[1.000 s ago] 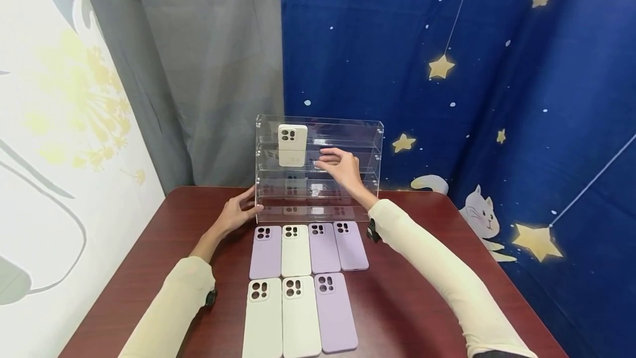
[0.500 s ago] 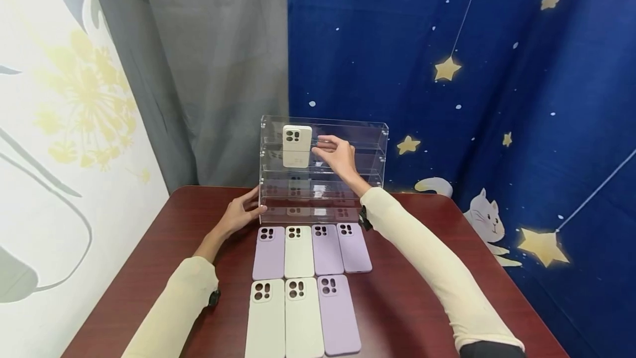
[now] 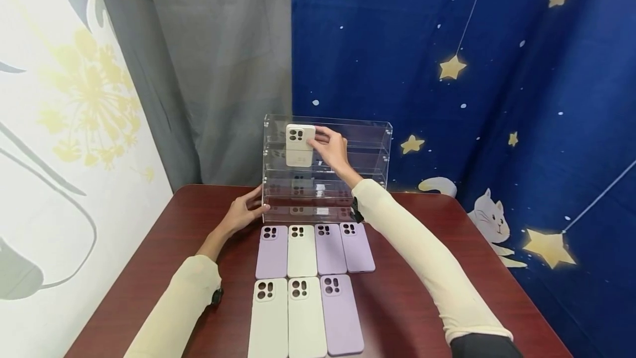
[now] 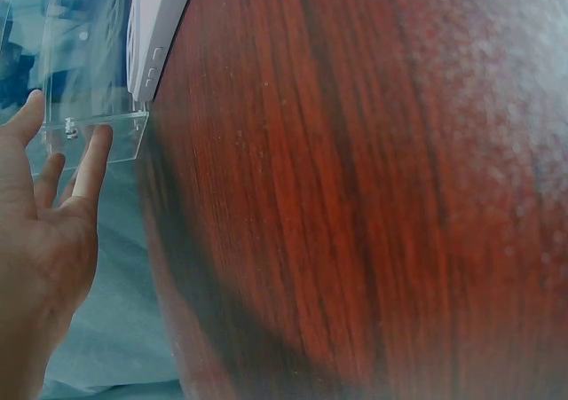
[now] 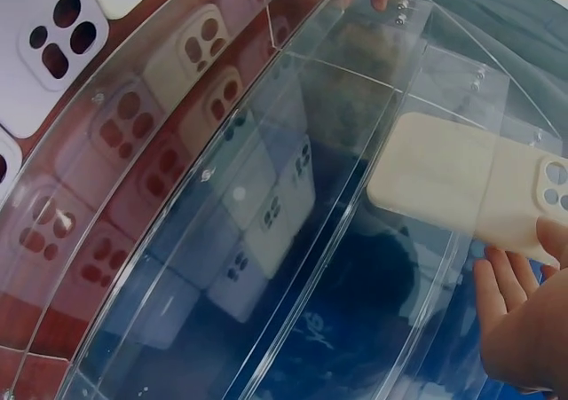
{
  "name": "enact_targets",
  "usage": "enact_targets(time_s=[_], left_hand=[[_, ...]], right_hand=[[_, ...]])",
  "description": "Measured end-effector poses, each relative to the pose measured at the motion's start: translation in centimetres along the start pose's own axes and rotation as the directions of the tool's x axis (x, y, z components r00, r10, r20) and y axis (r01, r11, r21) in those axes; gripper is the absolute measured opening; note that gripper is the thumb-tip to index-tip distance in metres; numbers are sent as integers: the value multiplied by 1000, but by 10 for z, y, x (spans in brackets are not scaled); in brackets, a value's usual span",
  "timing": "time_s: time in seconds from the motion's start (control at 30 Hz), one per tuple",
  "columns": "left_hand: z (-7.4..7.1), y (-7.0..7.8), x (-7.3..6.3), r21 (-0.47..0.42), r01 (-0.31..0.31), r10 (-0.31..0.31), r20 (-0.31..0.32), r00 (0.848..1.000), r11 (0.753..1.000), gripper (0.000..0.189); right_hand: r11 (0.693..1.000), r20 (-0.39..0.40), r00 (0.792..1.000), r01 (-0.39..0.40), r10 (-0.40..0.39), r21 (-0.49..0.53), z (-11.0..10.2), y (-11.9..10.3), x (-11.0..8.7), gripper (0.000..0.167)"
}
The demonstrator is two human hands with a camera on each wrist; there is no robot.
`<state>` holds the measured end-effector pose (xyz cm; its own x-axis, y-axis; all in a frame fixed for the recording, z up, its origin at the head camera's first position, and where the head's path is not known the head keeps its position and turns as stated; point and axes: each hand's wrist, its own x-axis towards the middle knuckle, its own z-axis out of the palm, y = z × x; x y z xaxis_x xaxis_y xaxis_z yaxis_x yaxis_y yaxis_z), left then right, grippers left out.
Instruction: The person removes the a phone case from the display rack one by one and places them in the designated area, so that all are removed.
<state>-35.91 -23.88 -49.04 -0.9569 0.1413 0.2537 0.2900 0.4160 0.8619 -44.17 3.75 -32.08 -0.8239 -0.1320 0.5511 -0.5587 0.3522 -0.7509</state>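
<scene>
1. Gripping the cream phone case [image 3: 300,145] at its top R edge, your right hand [image 3: 332,149] has thumb and fingers pinched on the corner by the camera cutouts. Case stands upright on the top tier of the clear acrylic rack [image 3: 377,151], toward the rack's L end, just L of that hand.
2. Case look: matte cream/off-white, rounded corners, square camera block w/ dark holes at the top, back facing you.
3. Your left hand [image 3: 242,213] lies relaxed w/ straight fingers against the rack's lower L corner, touching it, gripping nothing.
4. Below both hands, on the dark red table [image 3: 422,303]: 7 more cases lying flat in 2 rows, just in front of the rack. Near row to the rack = lilac, cream, lilac, lilac; row closer to you = cream, cream, lilac [image 3: 340,314].
5. Right wrist view only: case seen through the acrylic, lying long-ways in that picture, w/ your fingertips [image 5: 506,280] at its camera end; reflections of the table cases show in the shelves. Actual pinch is cut off at the frame edge there; head view shows it.
6. Left wrist view only: palm and fingers [image 4: 93,165] flat at the rack's bottom corner by a small screw fitting; a case edge w/ side buttons [image 4: 153,58] sits just past them. Head view can't resolve that contact so closely.
</scene>
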Motion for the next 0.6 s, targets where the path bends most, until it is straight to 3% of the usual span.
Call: enact_targets(time_s=[0.27, 0.6], left_hand=[[2, 1, 1, -24, -7, 7, 4, 1000, 1000, 78], [1, -1, 1, -32, 5, -6, -8, 1000, 999, 79]], right_hand=[[998, -9, 1000, 1, -1, -60, -1, -4, 2, 35], [998, -16, 1000, 26, -27, -58, -12, -15, 4, 34]])
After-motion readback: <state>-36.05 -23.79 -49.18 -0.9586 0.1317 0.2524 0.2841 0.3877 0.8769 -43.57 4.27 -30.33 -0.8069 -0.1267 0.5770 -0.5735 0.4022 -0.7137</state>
